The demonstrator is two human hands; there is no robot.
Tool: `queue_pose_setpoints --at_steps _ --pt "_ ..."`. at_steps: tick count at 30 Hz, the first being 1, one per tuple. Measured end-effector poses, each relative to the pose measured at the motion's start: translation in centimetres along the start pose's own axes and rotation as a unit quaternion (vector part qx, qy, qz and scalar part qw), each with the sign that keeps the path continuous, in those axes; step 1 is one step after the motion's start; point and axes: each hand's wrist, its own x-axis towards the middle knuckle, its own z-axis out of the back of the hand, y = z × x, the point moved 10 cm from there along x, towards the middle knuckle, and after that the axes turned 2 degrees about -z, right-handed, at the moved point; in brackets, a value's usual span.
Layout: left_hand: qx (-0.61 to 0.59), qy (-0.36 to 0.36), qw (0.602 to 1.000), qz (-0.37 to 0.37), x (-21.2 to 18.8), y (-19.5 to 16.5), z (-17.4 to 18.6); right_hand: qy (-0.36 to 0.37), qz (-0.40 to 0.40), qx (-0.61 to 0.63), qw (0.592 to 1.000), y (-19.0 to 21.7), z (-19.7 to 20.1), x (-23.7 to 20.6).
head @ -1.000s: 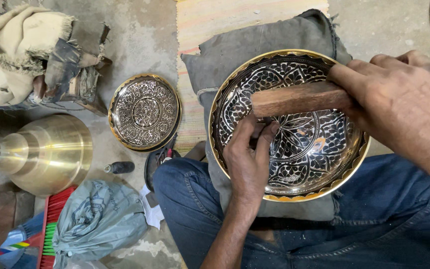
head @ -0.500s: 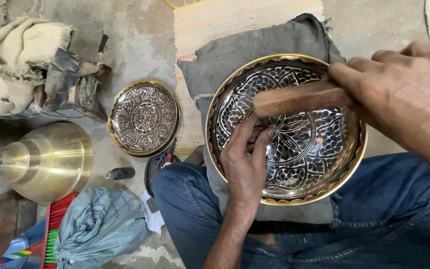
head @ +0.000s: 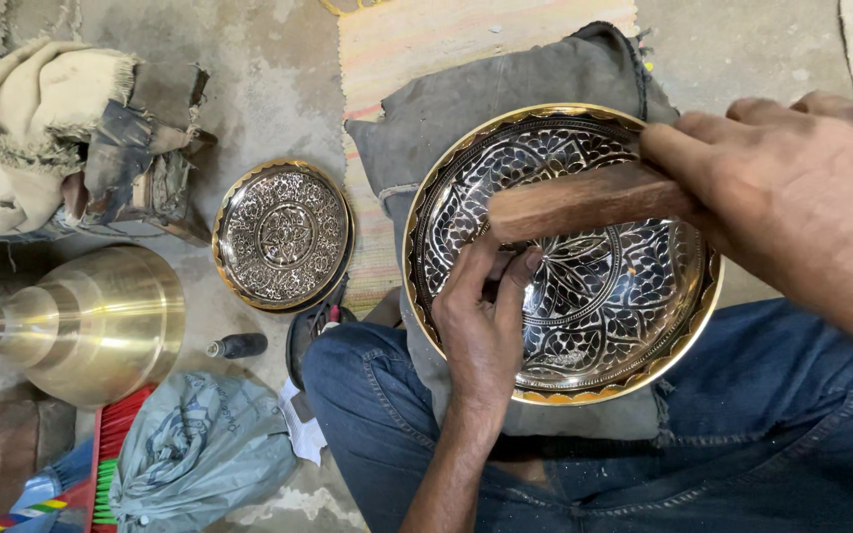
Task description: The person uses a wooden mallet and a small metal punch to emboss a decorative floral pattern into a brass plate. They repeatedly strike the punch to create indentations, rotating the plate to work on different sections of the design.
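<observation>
- Bowl (head: 584, 296): big, engraved black-and-silver pattern, gold rim. Sits on a grey cushion (head: 505, 109) on the person's lap, right of centre.
- Wooden block (head: 584, 202): lies across the bowl's upper inside, roughly level, slightly tilted. Its right end is hidden inside the right hand; can't tell if its underside touches the metal.
- Right hand (head: 802, 197): comes in from the right edge, fingers wrapped tight around the block's right end, knuckles up. Wrist and forearm cut off by the frame.
- Left hand (head: 481, 326): reaches up from the bottom, back of hand to camera, fingers curled and pinched together inside the bowl just under the block's left end. Something small may be held in the fingertips; too hidden to tell what. Thumb not visible.
- Bowl's lower-left rim partly covered by the left hand and wrist.
- Jeans (head: 742, 434): both legs under the cushion, cut off at bottom.
- Small plate (head: 283, 237): same engraved style, flat on the floor left of the bowl, apart from it.
- Brass vessel (head: 91, 321): on its side at far left, neck cut off by the edge.
- Rag pile (head: 61, 148): top left, contents unclear.
- Grey plastic bag (head: 190, 449) and red brush (head: 111, 444): bottom left, brush partly under the bag.
- Small dark bottle (head: 239, 345): lying between vessel and knee.
</observation>
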Motion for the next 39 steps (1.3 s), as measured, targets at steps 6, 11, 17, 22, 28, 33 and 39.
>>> queue_pose_setpoints --at_steps 6,11,17,22,28,33,39 --pt "0.007 0.005 1.000 -0.001 0.0 0.2 -0.1 -0.004 0.004 0.036 0.999 0.3 -0.3 0.0" --pt "0.000 0.018 1.000 -0.003 -0.2 0.4 -0.4 0.072 -0.037 0.072 0.994 -0.3 -2.1 -0.4" --pt "0.024 0.015 0.999 -0.015 -0.2 0.2 -0.2 0.080 -0.027 0.078 0.993 -0.2 -2.2 -0.5" --pt "-0.007 0.008 1.000 -0.024 -0.3 0.0 0.0 0.121 -0.052 0.111 0.985 -0.4 -2.9 -0.6" --pt "-0.010 0.019 0.999 -0.024 -0.1 0.0 -0.2 0.136 -0.037 0.083 0.987 0.0 -3.7 -0.9" --pt "0.004 0.020 0.999 -0.027 -0.2 -0.3 -0.1 0.121 -0.039 0.087 0.988 -0.2 -4.2 -1.1" --pt "0.003 0.028 0.999 -0.018 -0.1 -0.2 -0.2 0.155 -0.028 0.073 0.985 0.0 -5.1 -1.4"
